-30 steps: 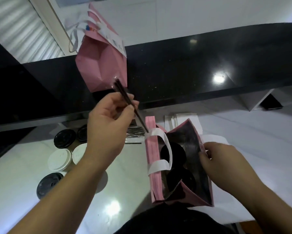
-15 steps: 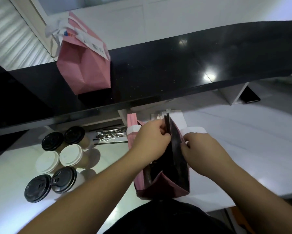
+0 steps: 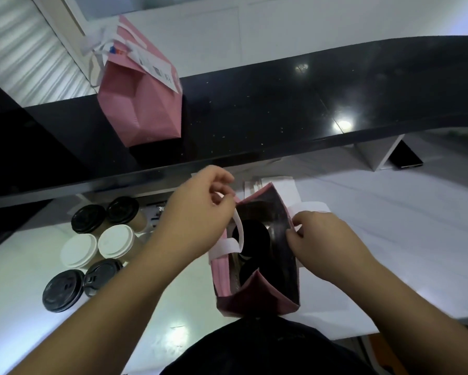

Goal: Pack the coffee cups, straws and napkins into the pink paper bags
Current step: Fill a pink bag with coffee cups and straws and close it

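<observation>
Both hands (image 3: 200, 209) at bag (image 3: 257, 299) rim.

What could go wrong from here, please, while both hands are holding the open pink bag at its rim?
The left hand and right hand pinch only the thin rim of the pink bag; pulled apart hard, the paper might tear. The bag already holds dark-lidded cups, so tilting it could tip them. The six cups waiting close by the left forearm might get knocked over.
</observation>
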Available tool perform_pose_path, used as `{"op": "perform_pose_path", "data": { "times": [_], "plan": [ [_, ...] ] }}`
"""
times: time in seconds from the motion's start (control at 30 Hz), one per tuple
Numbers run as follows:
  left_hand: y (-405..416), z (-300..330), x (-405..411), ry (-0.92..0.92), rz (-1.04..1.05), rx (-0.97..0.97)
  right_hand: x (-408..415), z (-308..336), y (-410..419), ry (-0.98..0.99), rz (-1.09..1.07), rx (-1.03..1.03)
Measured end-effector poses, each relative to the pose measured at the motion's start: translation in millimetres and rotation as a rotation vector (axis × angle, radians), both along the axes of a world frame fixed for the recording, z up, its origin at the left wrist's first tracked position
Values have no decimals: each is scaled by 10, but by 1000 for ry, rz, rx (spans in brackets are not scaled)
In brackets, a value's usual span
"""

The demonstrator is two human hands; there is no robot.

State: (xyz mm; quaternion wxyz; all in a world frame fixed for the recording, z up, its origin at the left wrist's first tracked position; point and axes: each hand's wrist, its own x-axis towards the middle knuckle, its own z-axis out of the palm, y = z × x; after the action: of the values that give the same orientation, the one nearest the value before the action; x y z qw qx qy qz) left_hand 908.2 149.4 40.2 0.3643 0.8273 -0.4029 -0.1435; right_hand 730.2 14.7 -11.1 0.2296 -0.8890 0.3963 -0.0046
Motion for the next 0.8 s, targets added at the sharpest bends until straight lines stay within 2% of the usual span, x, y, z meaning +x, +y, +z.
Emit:
{"op": "perform_pose_path", "data": {
  "times": [0.1,0.3,0.4,0.5,0.6,0.8],
  "plan": [
    [355,-48,10,-64,61,153,30,16,-3,-34,10,-17],
    [764,-385,-243,85,102,402,221,72,-39,-80,125,-166],
    [679,-476,-299,89,149,418,396,64,-78,-57,234,-308],
    [518,-531,-329,-44,156,445,610,81,-110,-41,306,-417],
    [424,-585,-344,-136,135,514,791,87,-175,-2,360,-411],
    [581,-520,-225,-18,118,386,846,66,-428,100,358,-281]
  ]
}}
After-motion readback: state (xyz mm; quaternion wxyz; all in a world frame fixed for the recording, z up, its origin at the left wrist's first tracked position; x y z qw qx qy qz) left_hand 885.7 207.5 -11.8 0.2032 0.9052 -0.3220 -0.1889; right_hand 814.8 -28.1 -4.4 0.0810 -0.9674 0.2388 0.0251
